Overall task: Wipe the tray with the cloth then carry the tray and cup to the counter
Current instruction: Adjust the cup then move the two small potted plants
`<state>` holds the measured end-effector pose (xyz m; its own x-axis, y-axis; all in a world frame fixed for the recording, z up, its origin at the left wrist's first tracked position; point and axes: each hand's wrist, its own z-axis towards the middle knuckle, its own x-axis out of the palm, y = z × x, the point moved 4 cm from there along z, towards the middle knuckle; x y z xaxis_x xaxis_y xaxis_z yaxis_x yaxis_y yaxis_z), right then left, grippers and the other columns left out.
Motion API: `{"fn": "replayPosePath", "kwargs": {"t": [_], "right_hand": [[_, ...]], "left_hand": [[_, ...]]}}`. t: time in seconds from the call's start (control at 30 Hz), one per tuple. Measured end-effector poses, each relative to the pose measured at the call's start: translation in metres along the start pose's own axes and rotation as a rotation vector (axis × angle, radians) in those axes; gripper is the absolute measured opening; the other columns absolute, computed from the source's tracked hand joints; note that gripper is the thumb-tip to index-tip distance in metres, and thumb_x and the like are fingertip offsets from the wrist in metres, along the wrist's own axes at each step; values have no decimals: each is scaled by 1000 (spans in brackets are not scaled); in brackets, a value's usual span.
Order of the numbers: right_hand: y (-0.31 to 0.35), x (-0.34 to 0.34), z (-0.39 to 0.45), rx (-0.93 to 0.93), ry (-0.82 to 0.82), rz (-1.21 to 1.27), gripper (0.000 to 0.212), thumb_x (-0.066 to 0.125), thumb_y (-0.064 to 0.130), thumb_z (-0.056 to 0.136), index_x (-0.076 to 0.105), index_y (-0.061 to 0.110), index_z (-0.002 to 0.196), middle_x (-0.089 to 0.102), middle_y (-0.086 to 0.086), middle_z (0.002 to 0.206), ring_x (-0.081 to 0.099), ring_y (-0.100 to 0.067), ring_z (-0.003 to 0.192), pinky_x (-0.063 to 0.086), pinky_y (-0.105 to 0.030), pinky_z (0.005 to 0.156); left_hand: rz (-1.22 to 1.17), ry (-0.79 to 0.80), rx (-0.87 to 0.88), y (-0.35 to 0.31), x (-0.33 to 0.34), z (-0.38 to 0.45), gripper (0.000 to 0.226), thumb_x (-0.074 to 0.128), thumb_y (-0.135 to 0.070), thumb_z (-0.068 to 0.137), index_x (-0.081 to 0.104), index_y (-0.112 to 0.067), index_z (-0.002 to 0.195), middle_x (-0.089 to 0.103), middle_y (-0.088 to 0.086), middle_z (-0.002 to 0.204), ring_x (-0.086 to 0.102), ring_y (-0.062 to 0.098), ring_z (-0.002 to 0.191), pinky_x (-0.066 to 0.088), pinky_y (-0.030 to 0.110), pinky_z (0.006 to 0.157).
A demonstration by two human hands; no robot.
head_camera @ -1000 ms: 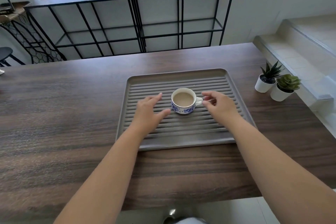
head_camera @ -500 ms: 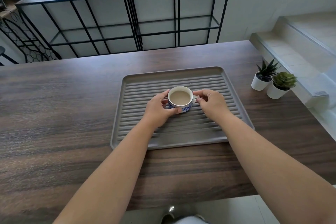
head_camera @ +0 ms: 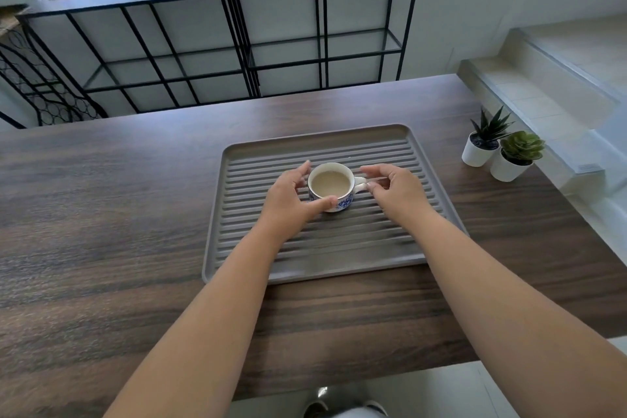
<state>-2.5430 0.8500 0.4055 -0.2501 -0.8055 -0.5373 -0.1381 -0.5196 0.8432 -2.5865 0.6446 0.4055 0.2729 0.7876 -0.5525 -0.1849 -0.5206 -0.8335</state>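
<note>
Now the cup [head_camera: 330,187] is seen cradled from the left by the left hand [head_camera: 288,197], thumb across its near side and fingers curled round the far rim; this grip is part-closed on the cup wall. At the right hand [head_camera: 395,188], thumb and forefinger are held pinched at the handle. Compared with half a second ago, both grips are set as before; the cup is still on the ribbed floor of the tray [head_camera: 390,248], near its middle, full of pale liquid. The tray lies flat on the desk [head_camera: 101,231]. Two potted plants [head_camera: 502,149] are noted at the desk's right edge, well apart from the tray.
</note>
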Motion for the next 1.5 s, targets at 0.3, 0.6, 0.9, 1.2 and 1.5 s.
{"fn": "replayPosePath", "kwargs": {"t": [0.3, 0.6, 0.9, 1.2, 1.5], "right_hand": [[-26, -96, -42, 74, -394, 105, 22, 58, 14, 89, 68, 23, 106, 67, 9, 91, 60, -1, 83, 45, -12, 71], [-106, -175, -70, 395, -750, 151, 23, 60, 18, 83, 49, 16, 103, 53, 6, 81, 54, -15, 73, 41, -26, 59], [-150, -196, -19, 334, -381, 144, 85, 80, 29, 72, 29, 20, 139, 53, 2, 114, 59, -12, 92, 49, -30, 80], [-159, -200, 27, 159, -279, 123, 67, 83, 33, 67, 46, 21, 122, 63, 5, 108, 61, -11, 97, 43, -20, 80], [-170, -230, 67, 141, -335, 209, 51, 83, 34, 66, 53, 29, 107, 67, 9, 98, 63, -14, 87, 53, -36, 82]], "left_hand": [[142, 111, 386, -109, 37, 18, 65, 69, -40, 85, 46, -26, 143, 54, -8, 129, 50, 10, 119, 40, 28, 104], [96, 322, 271, -143, 153, 51, 74, 73, -36, 83, 41, -16, 146, 57, -1, 133, 56, 12, 112, 45, 28, 98], [73, 244, 26, -150, 222, 104, 88, 80, -36, 74, 36, -18, 148, 54, -1, 139, 58, 16, 114, 47, 38, 101], [-5, 242, 0, -148, 249, 133, 72, 88, -30, 61, 57, -28, 126, 57, -11, 123, 59, 12, 105, 48, 28, 87], [-140, 101, -43, -158, 251, 167, 53, 85, -34, 55, 65, -33, 103, 71, -11, 97, 69, 11, 89, 58, 32, 78]]}}
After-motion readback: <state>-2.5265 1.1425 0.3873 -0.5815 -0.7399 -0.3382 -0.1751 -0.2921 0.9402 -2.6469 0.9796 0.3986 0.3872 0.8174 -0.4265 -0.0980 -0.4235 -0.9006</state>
